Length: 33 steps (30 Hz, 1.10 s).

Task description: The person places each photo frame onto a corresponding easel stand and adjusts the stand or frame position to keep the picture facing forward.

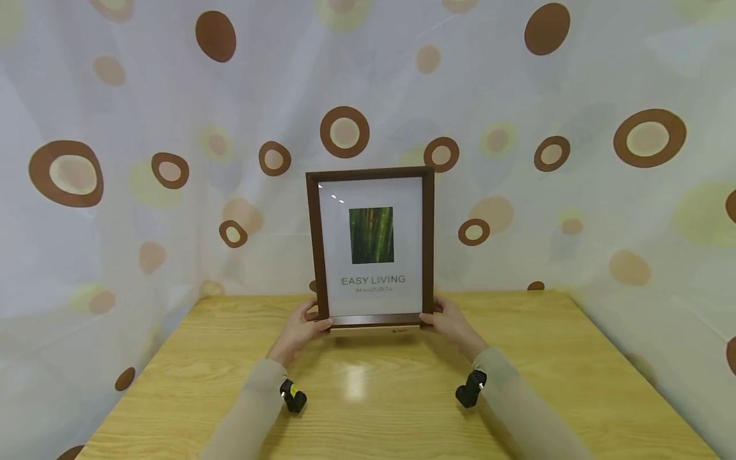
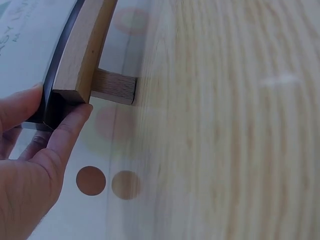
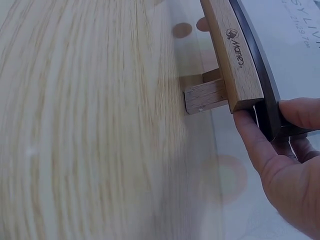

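Observation:
A dark brown picture frame [image 1: 428, 243] stands nearly upright at the far middle of the table, its white sheet reading "EASY LIVING" under a small green picture. Its lower edge rests along a pale wooden ledge [image 2: 80, 60], part of a stand with short wooden feet [image 3: 205, 96] on the table. My left hand [image 1: 301, 324] grips the frame's lower left corner, thumb in front. At the lower right corner, my right hand [image 1: 451, 322] holds it the same way. Both wrist views show a fingertip touching the end of the ledge. The stand's back is hidden behind the frame.
The light wooden table [image 1: 356, 409] ends just behind the stand. A white curtain [image 1: 494, 76] with brown and yellow dots hangs behind and on both sides. Small black devices sit on both wrists.

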Available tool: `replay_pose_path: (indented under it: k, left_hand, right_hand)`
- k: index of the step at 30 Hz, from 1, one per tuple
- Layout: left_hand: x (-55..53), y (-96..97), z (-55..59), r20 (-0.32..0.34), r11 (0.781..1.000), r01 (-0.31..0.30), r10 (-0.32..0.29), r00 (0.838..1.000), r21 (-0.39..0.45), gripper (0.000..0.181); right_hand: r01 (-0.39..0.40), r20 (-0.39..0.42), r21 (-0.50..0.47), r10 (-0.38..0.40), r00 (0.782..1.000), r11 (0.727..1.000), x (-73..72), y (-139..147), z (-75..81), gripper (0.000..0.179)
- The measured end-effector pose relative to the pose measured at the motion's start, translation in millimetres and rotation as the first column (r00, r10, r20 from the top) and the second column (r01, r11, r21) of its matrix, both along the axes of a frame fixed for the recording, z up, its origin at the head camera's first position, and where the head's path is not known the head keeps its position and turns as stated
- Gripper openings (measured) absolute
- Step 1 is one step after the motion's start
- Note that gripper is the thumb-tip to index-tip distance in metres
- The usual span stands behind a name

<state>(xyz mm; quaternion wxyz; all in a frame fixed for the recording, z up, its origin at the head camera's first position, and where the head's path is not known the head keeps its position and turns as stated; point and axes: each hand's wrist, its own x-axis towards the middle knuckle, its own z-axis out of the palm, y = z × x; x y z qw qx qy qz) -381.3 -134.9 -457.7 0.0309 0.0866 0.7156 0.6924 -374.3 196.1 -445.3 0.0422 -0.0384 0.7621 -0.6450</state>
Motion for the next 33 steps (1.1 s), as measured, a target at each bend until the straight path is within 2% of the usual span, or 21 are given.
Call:
replay_pose_path:
  k: [6, 12, 19, 24, 33]
  left_hand:
    - [-3.4, 11.1, -1.2, -0.008, 1.000, 0.016, -0.016, 1.000, 0.019, 0.060]
    - [-6.1, 17.0, -4.5, -0.009, 1.000, 0.026, -0.026, 1.000, 0.002, 0.062]
    - [-10.3, 23.3, -2.7, -0.052, 0.998, 0.061, -0.062, 0.997, -0.019, 0.063]
    - [-11.7, 27.6, 1.9, -0.036, 0.999, 0.051, -0.051, 0.998, -0.009, 0.064]
    - [-13.2, 25.6, 2.7, -0.026, 0.995, 0.095, -0.096, 0.995, -0.029, 0.066]
  right_hand:
    - [0.001, -0.003, 0.006, -0.001, 1.000, 1.000, 1.6, 8.4, 3.7, 0.051]
    - [-0.023, -0.004, 0.035, 0.023, 1.000, 0.999, 4.7, 16.0, 3.0, 0.052]
    - [-0.030, -0.019, 0.033, 0.030, 0.999, 0.999, 5.2, 21.8, 6.0, 0.052]
    - [-0.026, -0.014, 0.031, 0.027, 1.000, 0.999, 3.7, 26.2, 6.6, 0.053]
    - [-0.018, -0.014, 0.041, 0.019, 1.000, 0.999, 6.3, 26.1, 8.7, 0.055]
